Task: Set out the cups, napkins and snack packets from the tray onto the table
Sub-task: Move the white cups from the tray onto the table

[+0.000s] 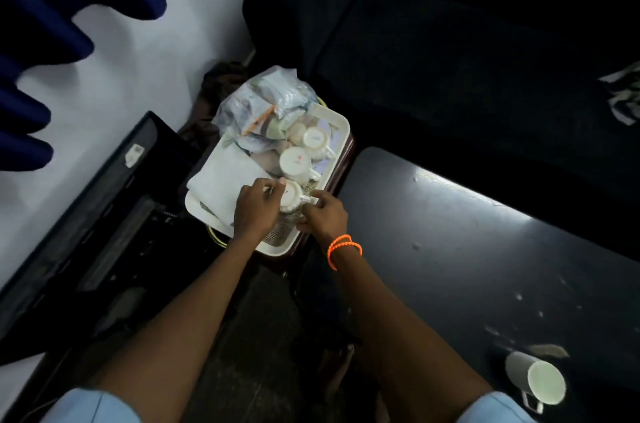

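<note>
Your left hand (256,209) curls its fingers over the upturned base of the nearest cup (292,199), thumb and fingertips pressed to its rim at about nine o'clock. Your right hand (323,216) pinches that cup's handle at three o'clock, fingers drawn together. The cup is white, upside down, with a scalloped foot. Two more white cups (298,162) stand inverted behind it toward twelve o'clock; the middle one bears a small red mark, too blurred to read, and the far one a faint grey stamp, also unreadable. At nine o'clock of the cups lie folded white napkins (225,176). Clear snack packets (266,103) heap at the twelve o'clock end of the cream tray (341,124). An orange bracelet (343,249) rings your right wrist. On the dark table (485,249), at five o'clock, stands another white mug (535,379).
</note>
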A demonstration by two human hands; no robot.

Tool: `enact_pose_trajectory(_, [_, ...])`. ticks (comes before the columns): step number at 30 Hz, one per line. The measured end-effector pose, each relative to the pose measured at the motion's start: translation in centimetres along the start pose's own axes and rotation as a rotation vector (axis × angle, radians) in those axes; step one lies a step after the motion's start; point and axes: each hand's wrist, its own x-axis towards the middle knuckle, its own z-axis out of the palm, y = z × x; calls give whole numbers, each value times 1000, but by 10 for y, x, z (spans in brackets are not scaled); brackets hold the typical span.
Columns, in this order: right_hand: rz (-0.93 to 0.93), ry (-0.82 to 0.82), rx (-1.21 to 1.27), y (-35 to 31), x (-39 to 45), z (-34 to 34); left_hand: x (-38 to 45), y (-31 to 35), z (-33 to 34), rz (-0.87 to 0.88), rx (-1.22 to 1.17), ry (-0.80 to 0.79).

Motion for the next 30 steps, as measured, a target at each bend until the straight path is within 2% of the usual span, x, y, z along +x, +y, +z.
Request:
enact_pose_trajectory(3, [10,15,-39,-2,7,3,5,3,-4,-168,-97,-96])
enact_pose_trajectory(7, [-31,74,-110,1,12,7,7,9,-16,-463,-420,-204])
enact_pose_trajectory(10, [-67,81,-70,4,5,4,8,9,-23,-549,-608,-334])
enact_pose_trajectory(14, [-77,63,24,10,-14,-11,1,5,-34,-578,-737,-598])
enact_pose_trajectory(17, [-66,58,141,19,-28,-29,-7,1,-37,-509,-797,-716])
enact_pose_trajectory(22, [-5,47,320,44,-46,-70,-32,24,-17,-332,-524,-743])
enact_pose_trajectory(26, [7,46,335,70,-64,-117,-61,48,17,19,-189,-764])
enact_pose_trajectory(30, [-17,138,190,107,-89,-164,-105,70,68,346,46,-726])
